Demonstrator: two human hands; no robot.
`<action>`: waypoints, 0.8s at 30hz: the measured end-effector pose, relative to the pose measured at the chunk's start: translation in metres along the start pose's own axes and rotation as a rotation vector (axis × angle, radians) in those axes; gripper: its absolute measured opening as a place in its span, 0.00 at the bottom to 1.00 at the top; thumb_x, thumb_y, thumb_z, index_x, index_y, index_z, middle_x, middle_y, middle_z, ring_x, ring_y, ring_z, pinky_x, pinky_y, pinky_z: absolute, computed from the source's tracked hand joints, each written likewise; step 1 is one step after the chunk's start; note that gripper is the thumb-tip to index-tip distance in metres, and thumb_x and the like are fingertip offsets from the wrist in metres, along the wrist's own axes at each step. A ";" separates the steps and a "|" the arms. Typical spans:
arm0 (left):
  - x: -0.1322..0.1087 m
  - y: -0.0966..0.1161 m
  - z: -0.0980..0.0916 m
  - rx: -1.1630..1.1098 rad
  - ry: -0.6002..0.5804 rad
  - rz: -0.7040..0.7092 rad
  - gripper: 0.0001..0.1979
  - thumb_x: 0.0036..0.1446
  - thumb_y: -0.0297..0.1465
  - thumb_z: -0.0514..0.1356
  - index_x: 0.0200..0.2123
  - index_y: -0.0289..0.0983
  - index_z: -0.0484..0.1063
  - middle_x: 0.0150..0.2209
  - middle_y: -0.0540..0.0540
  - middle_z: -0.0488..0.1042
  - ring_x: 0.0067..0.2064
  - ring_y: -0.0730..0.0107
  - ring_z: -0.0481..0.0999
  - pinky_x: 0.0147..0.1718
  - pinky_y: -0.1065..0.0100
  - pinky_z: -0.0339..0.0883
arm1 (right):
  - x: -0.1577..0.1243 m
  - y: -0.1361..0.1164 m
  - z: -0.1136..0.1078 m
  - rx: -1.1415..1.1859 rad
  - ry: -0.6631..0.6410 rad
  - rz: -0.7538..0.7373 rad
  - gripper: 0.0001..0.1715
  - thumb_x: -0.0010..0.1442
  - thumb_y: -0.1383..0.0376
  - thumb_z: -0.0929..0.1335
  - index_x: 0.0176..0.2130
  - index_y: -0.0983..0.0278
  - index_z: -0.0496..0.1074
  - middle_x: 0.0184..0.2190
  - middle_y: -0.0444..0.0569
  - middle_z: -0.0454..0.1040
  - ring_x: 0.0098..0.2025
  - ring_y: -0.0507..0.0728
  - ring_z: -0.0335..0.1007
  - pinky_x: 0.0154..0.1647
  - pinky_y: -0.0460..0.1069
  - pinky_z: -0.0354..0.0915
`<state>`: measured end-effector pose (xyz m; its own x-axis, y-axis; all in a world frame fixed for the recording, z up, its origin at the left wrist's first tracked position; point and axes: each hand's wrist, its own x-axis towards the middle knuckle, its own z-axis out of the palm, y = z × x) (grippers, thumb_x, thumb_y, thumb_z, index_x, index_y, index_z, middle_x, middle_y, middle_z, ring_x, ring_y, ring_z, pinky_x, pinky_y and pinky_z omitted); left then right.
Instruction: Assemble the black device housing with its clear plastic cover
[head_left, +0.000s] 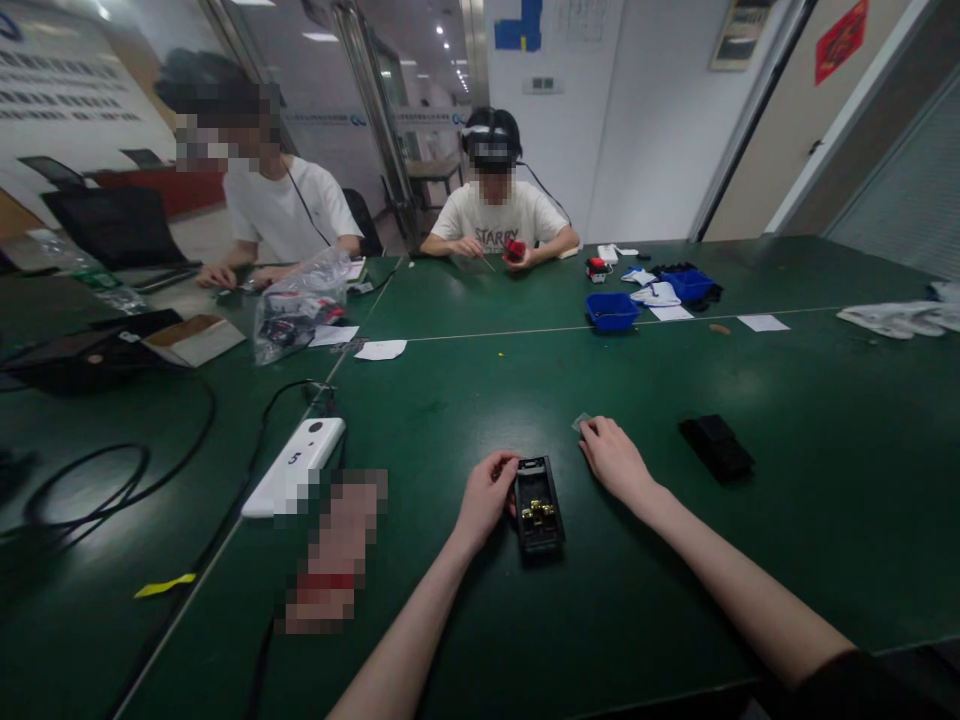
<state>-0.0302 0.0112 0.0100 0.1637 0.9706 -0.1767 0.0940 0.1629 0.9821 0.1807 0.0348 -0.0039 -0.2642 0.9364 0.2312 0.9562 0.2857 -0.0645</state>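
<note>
My left hand [489, 495] grips the left edge of a black rectangular housing [540, 540], with its thumb and fingers near the top corner. The housing lies open side up, and brass-coloured metal parts [537, 510] show inside it. To the right and a little farther off, my right hand [613, 455] rests low over the table, fingers closed on a small clear piece [580, 421], perhaps a thin plastic bag; its kind is hard to make out. Farther right lies a flat black block [716, 447], apart from both hands.
A white power bank [296, 465] marked 5 and cables lie left on the green table [450, 610]. Farther back are a clear bag [300, 310] of parts, paper slips, and blue trays [611, 312]. Two people sit opposite; one person [499, 215] holds a red object [514, 250].
</note>
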 end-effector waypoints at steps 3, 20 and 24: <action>0.001 -0.001 0.000 -0.003 0.010 0.001 0.12 0.52 0.38 0.56 0.34 0.34 0.68 0.21 0.54 0.66 0.17 0.78 0.66 0.14 0.76 0.62 | -0.009 -0.022 -0.002 0.125 0.012 -0.100 0.12 0.59 0.66 0.61 0.43 0.66 0.68 0.44 0.57 0.67 0.44 0.61 0.64 0.43 0.55 0.65; -0.001 0.001 0.003 -0.034 0.029 0.017 0.10 0.53 0.36 0.55 0.33 0.34 0.68 0.21 0.54 0.66 0.16 0.79 0.66 0.13 0.76 0.62 | -0.006 -0.017 -0.025 0.217 -0.146 -0.095 0.22 0.62 0.68 0.56 0.53 0.65 0.64 0.33 0.55 0.75 0.35 0.58 0.70 0.37 0.52 0.64; -0.002 0.001 0.004 -0.027 0.028 0.013 0.09 0.53 0.35 0.55 0.33 0.34 0.68 0.22 0.54 0.66 0.16 0.79 0.66 0.13 0.76 0.62 | -0.001 -0.006 -0.032 0.574 -0.189 0.011 0.21 0.60 0.68 0.57 0.50 0.65 0.66 0.32 0.50 0.75 0.32 0.55 0.71 0.37 0.51 0.65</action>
<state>-0.0265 0.0091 0.0107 0.1368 0.9773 -0.1619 0.0653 0.1542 0.9859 0.1792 0.0261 0.0273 -0.3229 0.9449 0.0543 0.7520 0.2909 -0.5915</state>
